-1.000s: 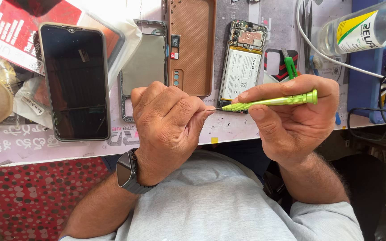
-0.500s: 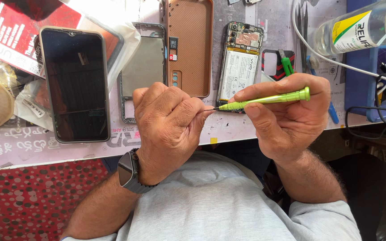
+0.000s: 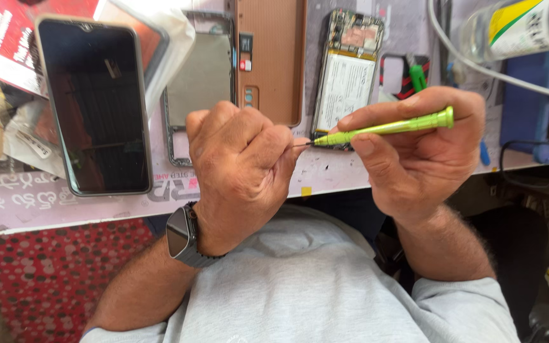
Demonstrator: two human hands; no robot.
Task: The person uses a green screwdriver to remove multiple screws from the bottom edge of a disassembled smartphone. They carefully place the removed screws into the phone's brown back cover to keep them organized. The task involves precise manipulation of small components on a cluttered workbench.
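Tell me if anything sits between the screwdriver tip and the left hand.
Nothing visible does. The screwdriver, held in the right hand, has its tip right at the closed left hand's fingers, above the table edge.

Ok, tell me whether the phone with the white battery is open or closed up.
Open: the small phone lies with its white battery and circuit board exposed, no back cover on it.

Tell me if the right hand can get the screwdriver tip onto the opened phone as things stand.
Probably yes: the right hand holds the green screwdriver just short of the opened phone; only the left hand, pinching its tip, hinders.
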